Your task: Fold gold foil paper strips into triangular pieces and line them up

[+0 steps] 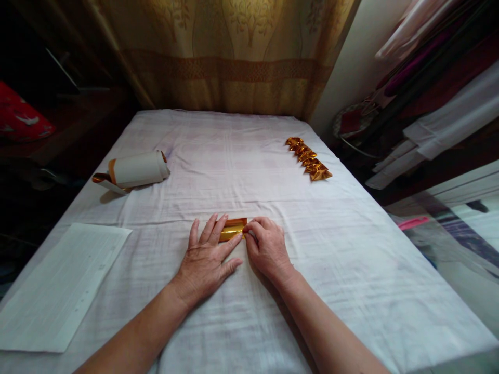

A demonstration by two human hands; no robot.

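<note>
Both grips meet at 1 piece of gold foil [233,229] lying near the middle of the surface [202,189]. The right grip [245,232] is closed, fingers curled in and thumb tucked under, pinching the foil's right end; the exact contact is hidden. The left grip [231,249] is spread wide and flat, pressing without grasping: fingers lie over the foil's left part, the index reaches along its near edge almost to the right fingertips, and the thumb sticks out just below it.

A white cloth with faint wrinkles covers the surface. Beyond the foil, to the right, folded gold pieces [306,156] stand in 1 slanting row, packed close together. To the left lies 1 roll [138,170], pale outside, gold within, its loose end curling. Nearer, 1 sheet [64,288] rests flat by the left edge. A patterned curtain [226,36] hangs behind; clothes [448,114] hang at right.
</note>
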